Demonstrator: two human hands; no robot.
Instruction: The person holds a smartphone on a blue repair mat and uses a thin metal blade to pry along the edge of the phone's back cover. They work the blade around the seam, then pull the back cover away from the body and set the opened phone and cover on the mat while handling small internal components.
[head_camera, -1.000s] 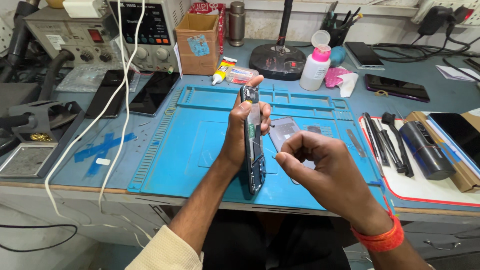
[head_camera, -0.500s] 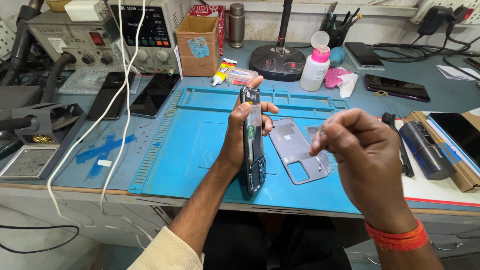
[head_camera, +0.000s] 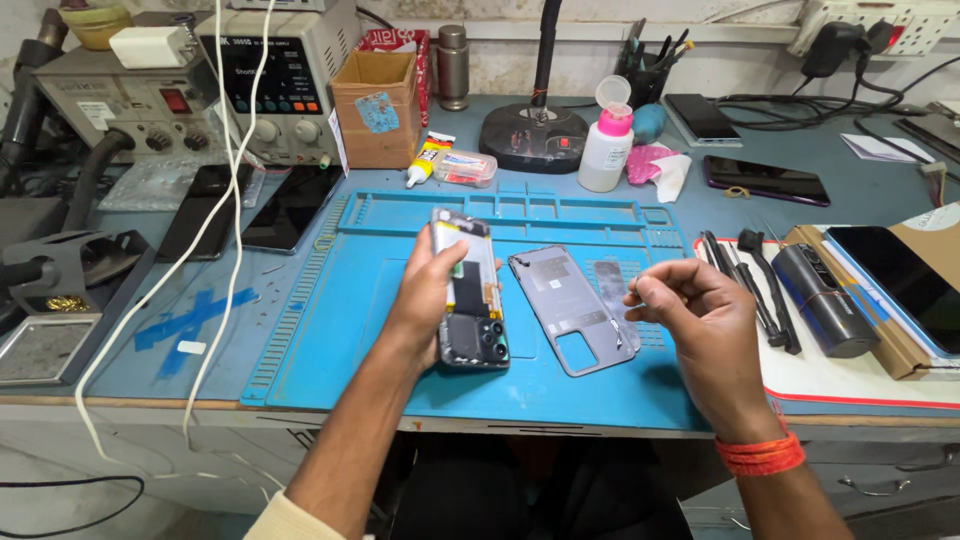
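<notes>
Blue silicone covers the middle of the bench (head_camera: 880, 150) as a work mat (head_camera: 330, 300), and the whole scene is given by the single head view. An opened phone (head_camera: 468, 292), its back removed so that the battery and camera cluster are exposed, is held above the mat in the left hand (head_camera: 425, 300); the fingers are wrapped along its left edge and the thumb is pressed against the frame. The grey back cover (head_camera: 568, 308) lies flat on the mat just beside the phone, inner face up. The right hand (head_camera: 700, 330) hovers next to the cover with thumb and forefinger pinched together; whether a thin strip or a small part is caught between them cannot be told.

For the step to be done well, the phone should be gripped by its frame only, so that the exposed board and flex cables are not pressed. It is best kept low over the mat, where a slip would be cushioned. Anything pinched in the right hand should be drawn slowly and flat. The tweezers and picks (head_camera: 750, 290) on the white pad at the right are within easy reach, and the glue tube (head_camera: 428, 160) is left well apart behind the mat.
</notes>
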